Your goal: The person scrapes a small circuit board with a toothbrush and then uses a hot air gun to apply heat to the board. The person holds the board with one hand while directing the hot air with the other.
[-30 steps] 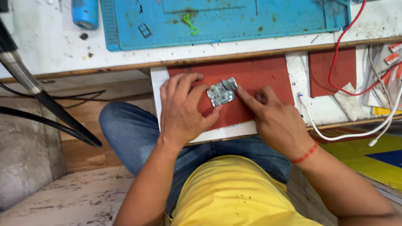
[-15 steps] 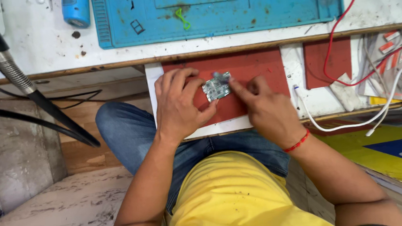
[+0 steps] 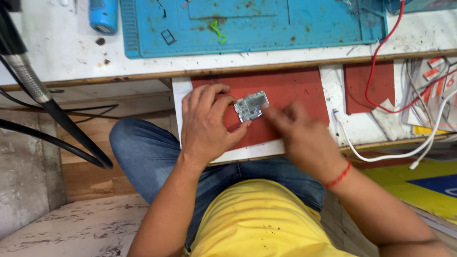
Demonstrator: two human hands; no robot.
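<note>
Small circuit board [image 3: 252,106] pinched by left hand [image 3: 206,125] on red mat [image 3: 294,91]; right hand [image 3: 302,137] now blurred, withdrawn slightly from board, grip indiscernible.

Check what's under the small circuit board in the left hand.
The small circuit board sits over a red mat on a pull-out shelf. Left hand fingers grip its left edge. The mat right beneath the board is covered; the blurred right hand hides more.

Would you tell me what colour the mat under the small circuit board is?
The mat is dark red, seen in the head view.
</note>
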